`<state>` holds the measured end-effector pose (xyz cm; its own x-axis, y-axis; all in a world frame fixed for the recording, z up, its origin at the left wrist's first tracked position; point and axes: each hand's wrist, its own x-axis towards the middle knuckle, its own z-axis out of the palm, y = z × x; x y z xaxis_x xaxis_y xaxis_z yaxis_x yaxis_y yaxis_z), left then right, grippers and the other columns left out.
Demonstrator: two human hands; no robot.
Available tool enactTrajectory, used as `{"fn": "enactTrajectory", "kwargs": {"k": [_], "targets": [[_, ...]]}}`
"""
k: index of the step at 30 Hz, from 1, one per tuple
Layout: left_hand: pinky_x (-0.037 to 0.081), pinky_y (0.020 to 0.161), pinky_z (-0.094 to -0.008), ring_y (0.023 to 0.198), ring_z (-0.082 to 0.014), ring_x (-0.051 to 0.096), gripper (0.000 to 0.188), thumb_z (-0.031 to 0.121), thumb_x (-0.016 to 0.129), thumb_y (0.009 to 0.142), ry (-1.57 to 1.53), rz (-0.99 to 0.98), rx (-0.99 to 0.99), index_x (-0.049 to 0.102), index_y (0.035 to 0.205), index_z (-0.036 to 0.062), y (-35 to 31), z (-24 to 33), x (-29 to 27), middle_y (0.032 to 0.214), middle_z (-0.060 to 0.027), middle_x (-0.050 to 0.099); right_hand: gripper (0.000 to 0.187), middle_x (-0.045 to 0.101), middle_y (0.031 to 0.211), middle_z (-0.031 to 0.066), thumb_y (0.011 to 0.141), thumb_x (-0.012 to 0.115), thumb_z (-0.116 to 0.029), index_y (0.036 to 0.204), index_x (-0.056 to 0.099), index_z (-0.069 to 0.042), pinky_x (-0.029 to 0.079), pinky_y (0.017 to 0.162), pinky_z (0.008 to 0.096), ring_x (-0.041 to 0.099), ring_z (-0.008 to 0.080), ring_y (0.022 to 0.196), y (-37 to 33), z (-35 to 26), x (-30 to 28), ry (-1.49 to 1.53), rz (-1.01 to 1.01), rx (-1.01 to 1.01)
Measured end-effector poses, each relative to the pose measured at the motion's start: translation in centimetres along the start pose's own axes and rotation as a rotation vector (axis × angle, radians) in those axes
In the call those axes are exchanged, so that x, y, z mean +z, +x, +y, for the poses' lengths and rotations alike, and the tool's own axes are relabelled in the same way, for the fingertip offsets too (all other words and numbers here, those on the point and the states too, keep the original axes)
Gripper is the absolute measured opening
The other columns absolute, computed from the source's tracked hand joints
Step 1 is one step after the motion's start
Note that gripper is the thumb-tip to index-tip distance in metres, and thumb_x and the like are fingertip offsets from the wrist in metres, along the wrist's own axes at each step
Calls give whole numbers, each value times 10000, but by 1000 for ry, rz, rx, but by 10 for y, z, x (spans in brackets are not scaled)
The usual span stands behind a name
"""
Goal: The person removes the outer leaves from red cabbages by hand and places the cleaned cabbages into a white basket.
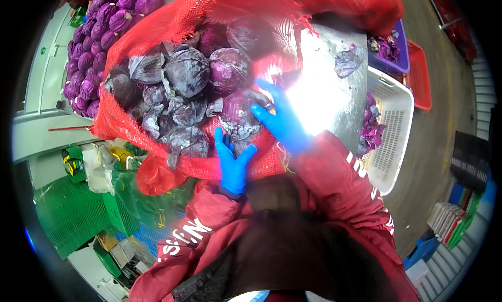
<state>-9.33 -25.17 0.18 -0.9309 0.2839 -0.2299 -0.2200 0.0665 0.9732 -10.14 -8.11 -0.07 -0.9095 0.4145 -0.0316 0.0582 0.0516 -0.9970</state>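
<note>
Several red cabbages (186, 70), many with dull, loose outer leaves, lie in an opened red mesh bag (116, 123) on a metal table (327, 53). My left hand (232, 165), in a blue glove, is at the bag's near edge. Its fingers are spread against the lower side of a purple cabbage (241, 112). From the right, my blue-gloved right hand (282, 119) reaches over that same cabbage, with fingers stretched apart at its right side. Neither hand is closed around it.
Bare purple cabbages (86, 66) are heaped at the far left. To the right stand a white basket (392, 129) with purple leaves, a purple crate (402, 51) and a red crate (420, 77). Green crates (70, 210) stand at the lower left. One loose leaf (349, 60) lies on the table.
</note>
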Motion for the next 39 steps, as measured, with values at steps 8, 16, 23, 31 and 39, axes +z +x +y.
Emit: {"fn": "enactTrajectory", "kwargs": {"k": [8, 16, 23, 31, 39], "targets": [[468, 827, -318, 963, -175, 542, 640, 220, 612, 839, -431, -96, -563, 330, 1371, 3, 47, -23, -27, 1192, -93, 502, 629, 601, 1082, 146, 787, 709, -348, 1267, 480, -13, 472, 802, 322, 587, 214, 956, 4, 38, -16, 118, -85, 411], [268, 1085, -358, 1304, -238, 330, 710, 74, 674, 796, 268, -402, 263, 306, 1399, 6, 33, 28, 70, 1418, -139, 342, 307, 442, 566, -33, 820, 677, -227, 1060, 563, -72, 311, 381, 220, 413, 67, 427, -79, 59, -85, 947, 354, 662], [260, 1093, -384, 1297, -272, 347, 790, 99, 777, 672, 462, -662, 537, 381, 1351, 24, 74, 15, 152, 1375, -129, 409, 348, 637, 897, 32, 817, 661, -104, 1140, 559, -22, 369, 411, 218, 480, 74, 484, -122, 58, -124, 658, 661, 499], [276, 1086, -409, 1325, -320, 303, 817, 93, 777, 618, 614, -960, 646, 398, 1342, 63, 93, 35, 141, 1435, -196, 266, 292, 622, 1015, 119, 848, 574, -63, 1139, 557, -44, 492, 729, 317, 616, 246, 805, -124, 37, -166, -357, 645, -61], [360, 1044, -380, 1234, -248, 391, 1022, -41, 760, 647, 350, -791, 170, 133, 1447, 67, 84, 0, 151, 1398, -122, 303, 202, 618, 740, 170, 885, 557, -213, 1041, 537, -85, 467, 550, 433, 607, 353, 651, -122, 38, -156, -356, 387, 237]]}}
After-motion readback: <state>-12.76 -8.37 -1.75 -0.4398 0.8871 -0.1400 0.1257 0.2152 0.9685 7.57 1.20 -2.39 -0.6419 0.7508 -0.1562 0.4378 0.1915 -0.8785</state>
